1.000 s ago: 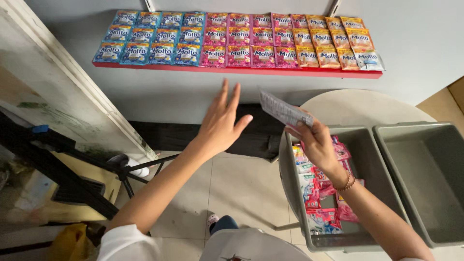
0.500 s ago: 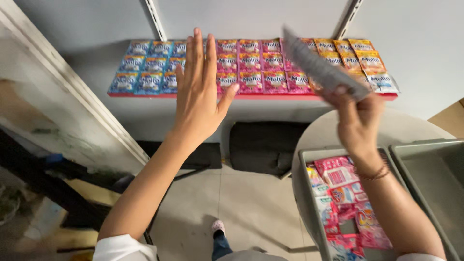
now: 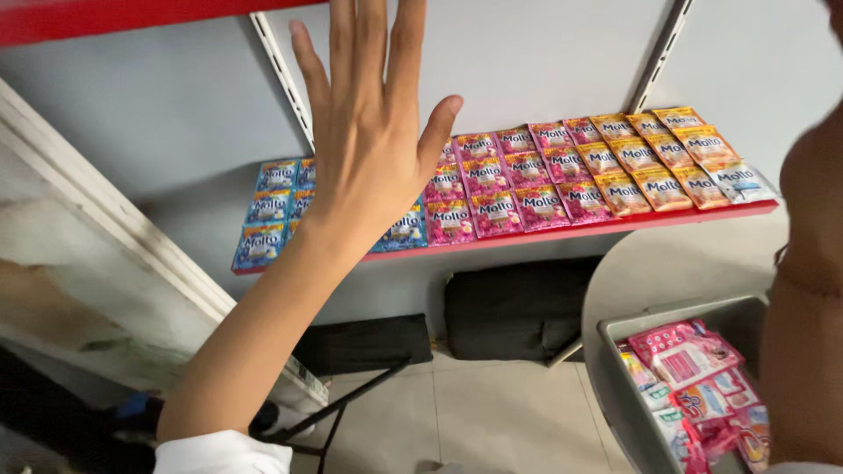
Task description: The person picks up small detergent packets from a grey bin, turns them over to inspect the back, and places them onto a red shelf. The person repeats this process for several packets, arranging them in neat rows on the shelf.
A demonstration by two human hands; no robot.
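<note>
Head view: the left hand (image 3: 373, 132) is raised flat, fingers (image 3: 344, 53) spread and released, holding nothing, in front of the grey wall above a red shelf (image 3: 615, 226). On that shelf sachets lie in neat rows: blue sachets (image 3: 268, 211) at the left, partly hidden behind the hand, pink sachets (image 3: 518, 180) in the middle, orange sachets (image 3: 645, 158) at the right. The right forearm (image 3: 803, 351) fills the right edge; its hand is out of the picture, so I cannot tell what its fingers do. Below it a grey bin (image 3: 615, 386) holds loose pink and mixed packets (image 3: 694, 386) and stands on a round pale surface (image 3: 676, 263). This looks like shelf stocking in mid-reach. Under the shelf lie black bags (image 3: 518, 307) on a tiled floor (image 3: 492, 412); a second red shelf (image 3: 105, 17) runs overhead.
</note>
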